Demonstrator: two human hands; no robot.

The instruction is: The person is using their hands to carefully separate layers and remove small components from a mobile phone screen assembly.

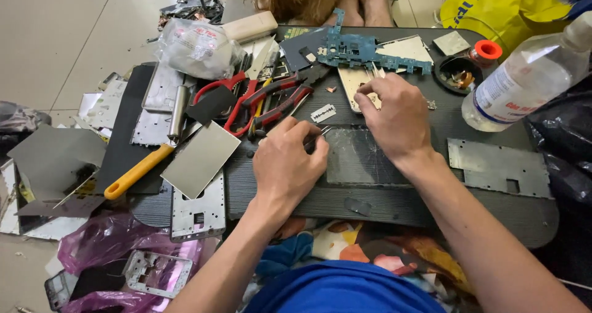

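Note:
My left hand (288,160) is curled shut on thin metal tweezers (322,130), whose tips point right over a dark scratched panel (354,156) on the black tray (394,205). My right hand (391,115) pinches a small gold-coloured phone frame part (357,85) with fingertips, just above the panel. A razor blade (323,113) lies between both hands. A blue-green circuit board (361,51) rests beyond the right hand.
Red-handled pliers and cutters (259,100), a yellow-handled screwdriver (139,171), metal phone plates (197,211) and a plastic bag (197,45) crowd the left. A clear bottle (524,82), a black cup (457,74), a perforated metal plate (498,168) and a yellow bag (499,4) lie right.

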